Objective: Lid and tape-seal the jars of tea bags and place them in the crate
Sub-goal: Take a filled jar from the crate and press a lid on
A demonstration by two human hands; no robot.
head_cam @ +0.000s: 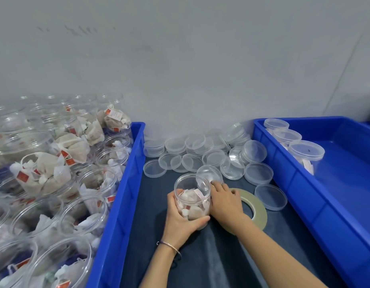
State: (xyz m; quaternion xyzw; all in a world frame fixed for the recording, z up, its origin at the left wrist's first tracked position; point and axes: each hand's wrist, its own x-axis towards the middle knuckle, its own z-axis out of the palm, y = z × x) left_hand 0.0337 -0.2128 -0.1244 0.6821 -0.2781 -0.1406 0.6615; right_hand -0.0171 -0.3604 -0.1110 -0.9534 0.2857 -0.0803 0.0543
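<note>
Big grey wall [180, 59] fills the whole top of my view, nothing much on it but a few faint scuffs. Below that, on my left, is a blue crate [115, 204] packed with open clear jars of tea bags [45, 173], some stacked up in a heap at the back with the bags and their little red tags spilling over the rims. On my right is the other blue crate [335, 194], and it's got three lidded jars [306, 151] lined up along its near-left wall, the rest of its floor bare blue. Between the two crates is the dark mat [200, 256] I'm working on, with a pile of clear lids [200, 154] scattered across the far end, some stacked, some leaning on each other. A roll of tape [255, 213] lies flat on the mat just right of centre, partly under my right wrist. The jar [191, 201] I'm on stands upright on the mat in the middle, tea bags inside, mouth not covered yet. My left hand [181, 220] is wrapped around its near side, gripping it. My right hand [224, 201] is pinching a lid [208, 175] by its edge, holding it tilted right at the jar's far-right rim. There's a thin bracelet [172, 246] on my left wrist.
</note>
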